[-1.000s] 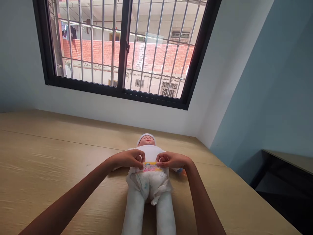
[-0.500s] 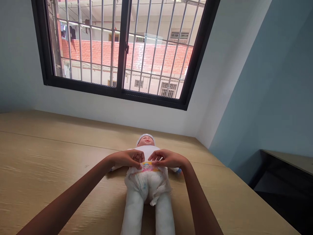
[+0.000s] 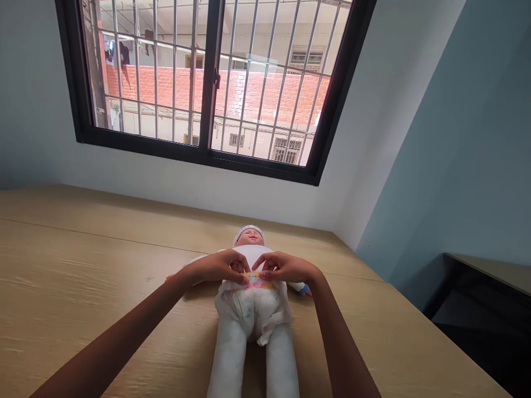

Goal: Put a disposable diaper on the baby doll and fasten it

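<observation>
1. Position: the doll (image 3: pixel 232 340) lay face up on the wooden table (image 3: pixel 124 282), head toward 12 o'clock, legs toward 6. The diaper (image 3: pixel 265 304) sat around its hips, just below the white shirt (image 3: pixel 258 253).
2. Left hand (image 3: pixel 219 266): at 11 o'clock of the diaper; fingers curled, thumb on the coloured waistband (image 3: pixel 255 281). Whether it pinched the edge could not be told.
3. Right hand (image 3: pixel 292 268): at 1 o'clock, fingers bent, thumb touching the same band. A firm grip could not be confirmed.
4. Done, as judged: the diaper was on, its front lying over the belly.
5. Left, as judged: settling the waistband, if uneven. Side fastening could not be verified; the leg edges looked loose and ruffled, notably toward 5 o'clock.
6. Surroundings: a barred window (image 3: pixel 204 83) stood beyond at 12, dark furniture (image 3: pixel 485 331) at 3.
</observation>
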`<move>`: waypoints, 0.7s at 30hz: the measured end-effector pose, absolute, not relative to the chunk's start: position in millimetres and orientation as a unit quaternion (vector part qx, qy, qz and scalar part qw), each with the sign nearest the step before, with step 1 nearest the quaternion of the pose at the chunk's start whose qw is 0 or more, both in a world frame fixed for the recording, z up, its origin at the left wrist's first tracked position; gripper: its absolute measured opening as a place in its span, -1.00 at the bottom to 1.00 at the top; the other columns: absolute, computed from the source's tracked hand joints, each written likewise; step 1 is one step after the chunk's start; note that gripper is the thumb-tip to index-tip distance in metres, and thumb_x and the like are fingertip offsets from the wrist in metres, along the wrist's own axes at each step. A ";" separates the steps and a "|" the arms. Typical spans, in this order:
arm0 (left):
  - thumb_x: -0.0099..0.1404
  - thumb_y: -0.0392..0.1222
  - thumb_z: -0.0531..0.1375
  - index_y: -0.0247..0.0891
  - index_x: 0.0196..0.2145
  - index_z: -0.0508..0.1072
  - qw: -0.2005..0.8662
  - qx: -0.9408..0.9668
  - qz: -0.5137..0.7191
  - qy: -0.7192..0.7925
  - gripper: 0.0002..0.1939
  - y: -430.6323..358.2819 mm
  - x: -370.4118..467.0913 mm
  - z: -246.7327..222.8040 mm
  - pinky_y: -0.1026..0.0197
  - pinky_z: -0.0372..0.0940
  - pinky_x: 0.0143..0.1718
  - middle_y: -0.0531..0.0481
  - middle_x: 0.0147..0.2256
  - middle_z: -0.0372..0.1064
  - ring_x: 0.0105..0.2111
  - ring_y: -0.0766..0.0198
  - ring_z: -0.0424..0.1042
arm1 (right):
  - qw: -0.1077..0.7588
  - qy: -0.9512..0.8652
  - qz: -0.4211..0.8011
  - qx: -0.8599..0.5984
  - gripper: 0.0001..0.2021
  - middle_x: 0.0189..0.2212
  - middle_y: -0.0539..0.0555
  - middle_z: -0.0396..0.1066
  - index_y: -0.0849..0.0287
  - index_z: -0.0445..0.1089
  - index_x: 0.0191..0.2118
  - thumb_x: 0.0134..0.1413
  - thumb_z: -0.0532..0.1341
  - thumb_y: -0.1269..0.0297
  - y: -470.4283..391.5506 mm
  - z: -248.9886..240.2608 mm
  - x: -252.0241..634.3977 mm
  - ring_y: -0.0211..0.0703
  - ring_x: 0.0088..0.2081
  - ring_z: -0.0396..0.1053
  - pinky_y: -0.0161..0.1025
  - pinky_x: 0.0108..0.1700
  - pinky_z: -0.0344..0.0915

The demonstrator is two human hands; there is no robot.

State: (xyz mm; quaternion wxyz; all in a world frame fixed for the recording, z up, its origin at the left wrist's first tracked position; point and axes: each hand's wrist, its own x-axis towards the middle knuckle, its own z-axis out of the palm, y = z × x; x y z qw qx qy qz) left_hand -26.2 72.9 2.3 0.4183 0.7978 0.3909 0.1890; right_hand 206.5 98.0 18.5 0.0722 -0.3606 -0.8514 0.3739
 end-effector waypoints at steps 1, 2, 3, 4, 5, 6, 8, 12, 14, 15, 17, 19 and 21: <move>0.03 0.05 0.28 -0.25 -0.30 0.44 0.410 0.800 0.186 0.398 -0.64 72.4 -25.0 2.4 0.28 0.10 -0.35 0.08 -0.38 0.31 -0.34 0.28 0.26 | 0.079 -0.849 0.371 -0.367 -0.68 -0.36 0.00 0.39 0.13 0.38 -0.05 0.06 0.24 0.18 96.9 20.3 207.0 -0.26 -0.32 0.30 -0.35 -0.33 0.21; 0.03 0.06 0.28 -0.26 -0.33 0.44 0.402 0.801 0.184 0.404 -0.65 71.9 -23.9 2.5 0.28 0.09 -0.37 0.08 -0.40 0.29 -0.36 0.29 0.25 | 0.087 -0.846 0.369 -0.374 -0.68 -0.31 0.02 0.41 0.12 0.38 -0.06 0.04 0.25 0.19 95.5 22.2 207.2 -0.23 -0.27 0.33 -0.33 -0.28 0.24; 0.02 0.07 0.27 -0.26 -0.36 0.43 0.398 0.801 0.183 0.409 -0.65 71.2 -22.9 2.9 0.29 0.08 -0.39 0.09 -0.41 0.28 -0.37 0.29 0.24 | 0.096 -0.843 0.367 -0.381 -0.68 -0.27 0.04 0.42 0.12 0.38 -0.07 0.03 0.26 0.19 94.2 23.9 207.0 -0.21 -0.23 0.35 -0.31 -0.24 0.26; 0.02 0.08 0.27 -0.27 -0.38 0.43 0.397 0.799 0.183 0.412 -0.65 70.4 -22.2 3.3 0.29 0.07 -0.40 0.09 -0.42 0.27 -0.39 0.30 0.23 | 0.102 -0.840 0.368 -0.385 -0.68 -0.24 0.05 0.42 0.13 0.39 -0.08 0.01 0.27 0.19 93.1 25.1 206.4 -0.19 -0.20 0.36 -0.29 -0.21 0.28; 0.01 0.09 0.26 -0.27 -0.39 0.42 0.398 0.797 0.185 0.415 -0.64 69.5 -21.7 3.7 0.29 0.06 -0.41 0.10 -0.43 0.26 -0.40 0.31 0.22 | 0.106 -0.838 0.372 -0.386 -0.68 -0.23 0.06 0.43 0.13 0.39 -0.09 0.00 0.28 0.19 92.3 25.7 205.5 -0.17 -0.19 0.36 -0.28 -0.19 0.29; 0.02 0.11 0.26 -0.27 -0.39 0.43 0.401 0.795 0.188 0.415 -0.63 68.7 -21.3 4.1 0.29 0.05 -0.42 0.09 -0.43 0.26 -0.40 0.31 0.22 | 0.108 -0.837 0.377 -0.383 -0.68 -0.23 0.06 0.43 0.14 0.40 -0.10 -0.02 0.29 0.20 91.8 25.7 204.2 -0.17 -0.19 0.37 -0.27 -0.18 0.30; 0.04 0.14 0.24 -0.27 -0.38 0.44 0.404 0.794 0.197 0.408 -0.61 67.9 -21.2 4.2 0.29 0.06 -0.42 0.08 -0.43 0.28 -0.39 0.30 0.23 | 0.110 -0.838 0.388 -0.367 -0.70 -0.27 0.05 0.43 0.16 0.40 -0.12 -0.02 0.29 0.23 92.0 24.0 201.3 -0.18 -0.22 0.38 -0.27 -0.20 0.30; 0.08 0.17 0.19 -0.27 -0.35 0.46 0.395 0.799 0.219 0.397 -0.59 68.9 -21.7 1.5 0.28 0.11 -0.40 0.04 -0.41 0.33 -0.36 0.26 0.26 | 0.111 -0.845 0.387 -0.351 -0.75 -0.36 0.01 0.40 0.16 0.39 -0.15 -0.01 0.26 0.30 93.8 19.6 197.7 -0.24 -0.30 0.36 -0.30 -0.27 0.28; 0.09 0.16 0.20 -0.27 -0.32 0.46 0.398 0.796 0.228 0.396 -0.59 68.9 -21.1 0.7 0.28 0.13 -0.38 0.03 -0.38 0.35 -0.34 0.25 0.28 | 0.116 -0.844 0.387 -0.352 -0.76 -0.38 0.00 0.39 0.16 0.39 -0.16 -0.01 0.25 0.31 93.4 19.8 197.5 -0.24 -0.31 0.35 -0.31 -0.28 0.27; 0.08 0.15 0.20 -0.26 -0.31 0.46 0.401 0.794 0.231 0.395 -0.59 68.3 -20.6 0.9 0.27 0.14 -0.37 0.02 -0.37 0.36 -0.33 0.24 0.29 | 0.119 -0.841 0.392 -0.354 -0.75 -0.38 0.00 0.39 0.16 0.38 -0.15 -0.02 0.25 0.32 92.6 20.6 197.5 -0.24 -0.30 0.35 -0.31 -0.28 0.27; 0.08 0.13 0.21 -0.27 -0.31 0.47 0.406 0.792 0.234 0.391 -0.60 66.1 -18.9 2.7 0.27 0.15 -0.35 0.01 -0.36 0.37 -0.32 0.23 0.30 | 0.128 -0.830 0.406 -0.360 -0.73 -0.36 0.00 0.40 0.16 0.36 -0.14 -0.05 0.26 0.35 89.9 23.4 197.4 -0.23 -0.29 0.36 -0.29 -0.25 0.28; 0.07 0.11 0.21 -0.28 -0.33 0.47 0.409 0.789 0.237 0.392 -0.62 63.3 -17.3 5.5 0.26 0.14 -0.35 0.01 -0.37 0.37 -0.33 0.23 0.29 | 0.137 -0.821 0.413 -0.370 -0.69 -0.34 0.00 0.41 0.16 0.35 -0.14 -0.08 0.26 0.40 86.3 26.7 196.5 -0.22 -0.27 0.37 -0.29 -0.23 0.29; 0.07 0.10 0.22 -0.28 -0.36 0.47 0.410 0.786 0.239 0.397 -0.64 61.2 -16.3 8.0 0.27 0.13 -0.36 0.02 -0.38 0.37 -0.34 0.24 0.28 | 0.143 -0.816 0.414 -0.378 -0.67 -0.33 0.01 0.42 0.16 0.34 -0.14 -0.11 0.26 0.44 82.8 29.6 194.9 -0.21 -0.25 0.38 -0.28 -0.23 0.30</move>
